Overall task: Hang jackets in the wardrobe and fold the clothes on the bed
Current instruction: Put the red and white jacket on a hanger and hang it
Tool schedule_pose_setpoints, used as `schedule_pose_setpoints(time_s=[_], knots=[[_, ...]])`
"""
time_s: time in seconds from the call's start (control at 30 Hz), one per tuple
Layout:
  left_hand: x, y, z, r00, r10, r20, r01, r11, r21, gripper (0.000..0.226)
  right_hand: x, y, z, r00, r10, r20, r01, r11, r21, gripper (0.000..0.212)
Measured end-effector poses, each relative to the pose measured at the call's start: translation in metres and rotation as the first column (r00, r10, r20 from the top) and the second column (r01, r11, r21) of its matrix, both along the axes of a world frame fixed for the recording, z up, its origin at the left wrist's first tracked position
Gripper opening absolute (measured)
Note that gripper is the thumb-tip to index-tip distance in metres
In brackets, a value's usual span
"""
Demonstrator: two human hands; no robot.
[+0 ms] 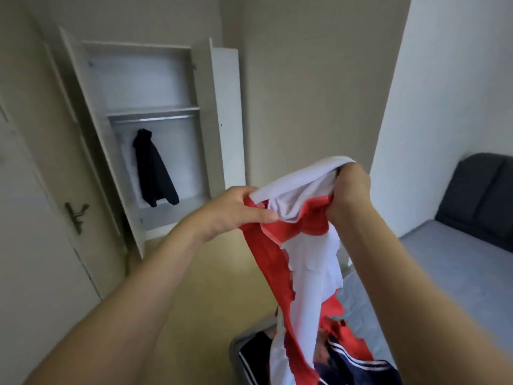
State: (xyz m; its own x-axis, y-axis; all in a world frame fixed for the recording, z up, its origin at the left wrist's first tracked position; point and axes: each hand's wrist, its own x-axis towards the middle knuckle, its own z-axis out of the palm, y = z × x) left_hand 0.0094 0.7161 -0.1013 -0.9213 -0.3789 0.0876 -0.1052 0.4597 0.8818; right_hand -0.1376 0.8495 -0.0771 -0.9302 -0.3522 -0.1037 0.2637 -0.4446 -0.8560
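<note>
Beige walls and a pale floor frame a small bedroom, with a white wardrobe (155,134) standing open at the far left and a dark jacket (154,169) already hanging from its rail (152,119). To the right lies the bed (458,268), its grey mattress bare apart from a heap of clothes (347,359) at the near corner, among them a navy piece with white stripes. Held up in front of the person is a red and white jacket (299,259), its top edge raised and the rest trailing down to the heap. The left hand (236,212) pinches the fabric near the collar between thumb and fingers, while the right hand (348,190) is closed in a fist around a bunch of the white lining. It looks like thin, light sportswear, soft and limp, likely a little slippery, so it will sag and twist unless it is held by the shoulders or collar. Whether a hanger is at hand cannot be told.
</note>
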Motion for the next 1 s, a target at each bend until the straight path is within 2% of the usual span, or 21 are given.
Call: schedule_pose_setpoints(time_s=[0.07, 0.17, 0.23, 0.3, 0.4, 0.47, 0.57, 0.67, 0.73, 0.8, 0.87, 0.93, 1.0], knots=[[0.005, -0.038, -0.022, 0.999, 0.031, -0.040, -0.022, 0.981, 0.194, 0.031, -0.006, -0.041, 0.001, 0.999, 0.039, 0.015, -0.039, 0.999, 0.009, 0.020], [0.002, -0.102, -0.047, 0.958, 0.255, -0.133, -0.168, 0.870, 0.464, 0.031, -0.014, -0.115, -0.003, 0.981, 0.188, -0.044, -0.182, 0.978, 0.106, 0.020], [-0.005, -0.147, -0.051, 0.900, 0.397, -0.179, -0.233, 0.786, 0.573, 0.030, -0.023, -0.162, -0.006, 0.961, 0.245, -0.126, -0.224, 0.961, 0.160, 0.023], [-0.016, -0.194, -0.041, 0.823, 0.512, -0.246, -0.279, 0.741, 0.611, 0.028, -0.039, -0.205, -0.011, 0.935, 0.262, -0.240, -0.210, 0.952, 0.223, 0.025], [-0.039, -0.265, -0.013, 0.727, 0.581, -0.367, -0.351, 0.773, 0.528, 0.019, -0.075, -0.272, -0.020, 0.860, 0.302, -0.411, -0.172, 0.930, 0.324, 0.021], [-0.055, -0.311, 0.003, 0.710, 0.570, -0.413, -0.403, 0.810, 0.426, 0.021, -0.097, -0.321, -0.026, 0.800, 0.352, -0.486, -0.181, 0.914, 0.364, 0.012], [-0.078, -0.381, 0.019, 0.689, 0.593, -0.416, -0.481, 0.804, 0.349, 0.025, -0.121, -0.393, -0.027, 0.653, 0.490, -0.577, -0.273, 0.864, 0.423, 0.014], [-0.093, -0.447, 0.025, 0.641, 0.639, -0.425, -0.575, 0.767, 0.287, 0.024, -0.138, -0.460, -0.031, 0.462, 0.666, -0.586, -0.316, 0.741, 0.592, 0.022], [-0.101, -0.484, 0.024, 0.645, 0.637, -0.422, -0.631, 0.756, 0.176, 0.023, -0.154, -0.505, -0.038, 0.431, 0.697, -0.573, -0.245, 0.702, 0.669, 0.038], [-0.109, -0.519, 0.017, 0.660, 0.635, -0.403, -0.660, 0.746, 0.095, 0.022, -0.168, -0.545, -0.049, 0.419, 0.703, -0.574, -0.217, 0.692, 0.689, 0.040], [-0.120, -0.554, 0.013, 0.647, 0.635, -0.423, -0.660, 0.744, 0.105, 0.020, -0.181, -0.581, -0.061, 0.385, 0.683, -0.620, -0.227, 0.722, 0.654, 0.028], [-0.136, -0.590, 0.011, 0.597, 0.648, -0.473, -0.669, 0.728, 0.153, 0.019, -0.193, -0.611, -0.075, 0.337, 0.667, -0.664, -0.250, 0.743, 0.620, 0.020], [-0.154, -0.624, 0.014, 0.539, 0.654, -0.531, -0.669, 0.715, 0.202, 0.021, -0.208, -0.645, -0.095, 0.253, 0.728, -0.637, -0.200, 0.683, 0.702, 0.025]])
